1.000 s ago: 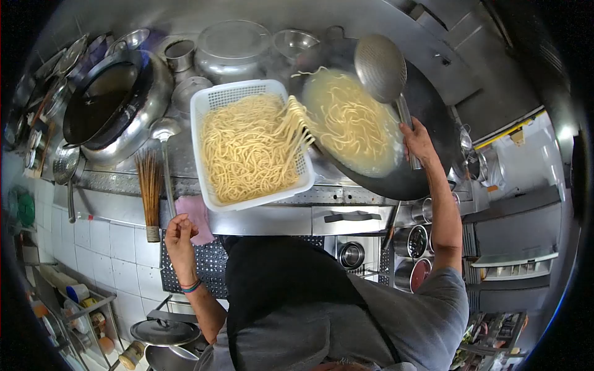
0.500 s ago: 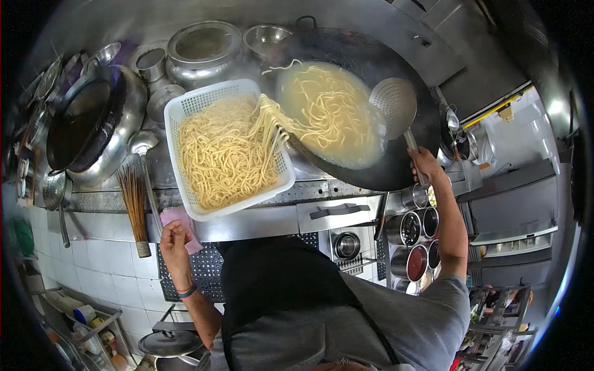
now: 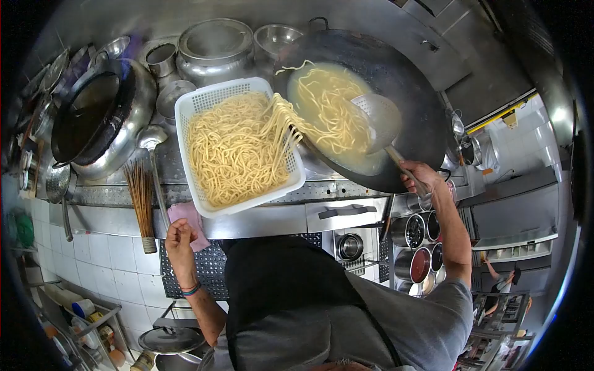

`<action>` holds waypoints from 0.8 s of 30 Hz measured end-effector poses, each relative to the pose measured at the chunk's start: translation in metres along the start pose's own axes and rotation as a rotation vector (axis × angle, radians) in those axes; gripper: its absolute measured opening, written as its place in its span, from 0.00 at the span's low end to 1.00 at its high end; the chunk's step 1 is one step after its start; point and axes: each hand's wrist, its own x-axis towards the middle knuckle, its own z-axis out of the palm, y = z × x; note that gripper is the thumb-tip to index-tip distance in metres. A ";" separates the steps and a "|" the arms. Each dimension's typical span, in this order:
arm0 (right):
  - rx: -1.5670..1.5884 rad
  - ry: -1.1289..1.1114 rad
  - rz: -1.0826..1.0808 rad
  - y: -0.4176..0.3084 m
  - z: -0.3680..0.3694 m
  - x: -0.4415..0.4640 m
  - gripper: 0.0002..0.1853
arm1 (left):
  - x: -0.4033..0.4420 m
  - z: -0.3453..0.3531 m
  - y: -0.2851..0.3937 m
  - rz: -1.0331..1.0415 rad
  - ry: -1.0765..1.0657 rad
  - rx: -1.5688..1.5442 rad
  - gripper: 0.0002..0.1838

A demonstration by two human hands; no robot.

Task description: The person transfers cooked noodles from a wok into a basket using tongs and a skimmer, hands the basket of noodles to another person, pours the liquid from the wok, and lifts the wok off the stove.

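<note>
1. Right hand: from where I stand, the fingers are wrapped around the handle of a skimmer, gripping it firmly.
2. Skimmer: raised over the far side of the wok a second ago, then lower at the broth's right edge; its perforated bowl now lies over the right part of the broth, overlapping the noodles there. This suggests that the work has passed from positioning the tool to working among the noodles.
3. Noodles: some lie in the wok's broth; a large heap fills the white basket, just left of the wok. A few strands hang over the basket's right rim toward the wok, much as before.
4. Left hand: little changed, fingers loosely curled with the tips close together. It sits beside the pink cloth and the end of a ladle; I cannot tell whether it holds either. The lifting work appears to rest with the right hand.
</note>
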 end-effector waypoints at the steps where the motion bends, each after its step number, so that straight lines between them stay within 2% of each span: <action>1: 0.047 -0.040 0.025 0.001 0.005 0.000 0.13 | 0.000 0.001 0.003 0.000 0.003 0.013 0.10; 5: 0.102 -0.210 0.065 0.004 0.019 0.007 0.14 | 0.007 0.003 0.007 0.037 -0.012 0.015 0.10; 24: 0.399 -0.499 0.079 -0.004 0.083 0.014 0.19 | 0.010 -0.002 0.019 0.043 -0.020 0.039 0.10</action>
